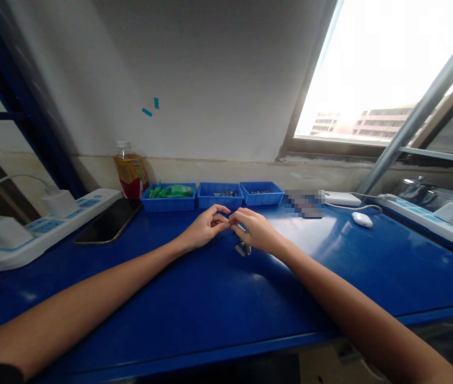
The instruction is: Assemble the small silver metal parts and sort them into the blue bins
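Both my hands meet over the middle of the blue table (210, 298). My left hand (204, 228) has its fingers curled, fingertips pinched toward the right hand. My right hand (255, 230) is also curled, its fingertips touching those of the left. Whatever sits between the fingertips is too small to make out. A few small grey metal parts (243, 248) lie on the table just under my right hand. Behind the hands stand three blue trays: one with green pieces (169, 197), a middle one with small metal parts (220, 195), and a right one with metal parts (262, 193).
A black phone (110, 221) and a white power strip (46, 226) with chargers lie at the left. A drink bottle (130, 173) stands by the wall. At the right are a white mouse (362, 219), a white box (342, 198) and another power strip (426, 217).
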The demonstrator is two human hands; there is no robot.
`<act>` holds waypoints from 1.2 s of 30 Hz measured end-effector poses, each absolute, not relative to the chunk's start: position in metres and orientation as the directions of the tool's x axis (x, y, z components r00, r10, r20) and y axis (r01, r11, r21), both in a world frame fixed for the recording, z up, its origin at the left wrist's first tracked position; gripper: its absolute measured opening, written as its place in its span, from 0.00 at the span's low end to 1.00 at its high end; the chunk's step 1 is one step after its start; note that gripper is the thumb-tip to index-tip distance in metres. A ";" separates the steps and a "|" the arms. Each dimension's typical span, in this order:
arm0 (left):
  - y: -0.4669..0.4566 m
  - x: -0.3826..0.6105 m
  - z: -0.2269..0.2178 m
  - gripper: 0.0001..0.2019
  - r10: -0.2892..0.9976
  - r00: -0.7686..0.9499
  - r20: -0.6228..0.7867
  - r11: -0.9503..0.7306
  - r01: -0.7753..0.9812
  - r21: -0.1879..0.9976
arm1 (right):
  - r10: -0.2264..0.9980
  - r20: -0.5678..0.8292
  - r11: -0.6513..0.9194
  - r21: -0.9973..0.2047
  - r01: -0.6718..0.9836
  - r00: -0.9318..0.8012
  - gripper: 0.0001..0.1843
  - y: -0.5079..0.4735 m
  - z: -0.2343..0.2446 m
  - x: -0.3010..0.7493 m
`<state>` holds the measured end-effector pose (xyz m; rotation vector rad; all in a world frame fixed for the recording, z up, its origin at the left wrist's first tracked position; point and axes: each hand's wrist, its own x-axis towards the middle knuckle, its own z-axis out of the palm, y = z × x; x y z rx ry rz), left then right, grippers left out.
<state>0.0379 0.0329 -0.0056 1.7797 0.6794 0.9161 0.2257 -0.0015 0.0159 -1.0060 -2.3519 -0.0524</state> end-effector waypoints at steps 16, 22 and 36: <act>0.025 0.039 0.000 0.15 0.788 0.481 0.384 -0.558 0.297 0.775 | 0.753 0.521 0.585 -0.253 0.770 -0.401 0.07 0.001 0.011 0.220; 0.025 0.038 0.004 0.17 0.804 0.485 0.343 -0.514 0.277 0.812 | 0.685 0.570 0.660 -0.220 0.718 -0.455 0.06 -0.006 0.018 0.219; 0.016 0.040 0.004 0.14 0.760 0.470 0.449 -0.619 0.311 0.721 | 0.706 0.571 0.620 -0.215 0.754 -0.418 0.12 0.002 0.009 0.219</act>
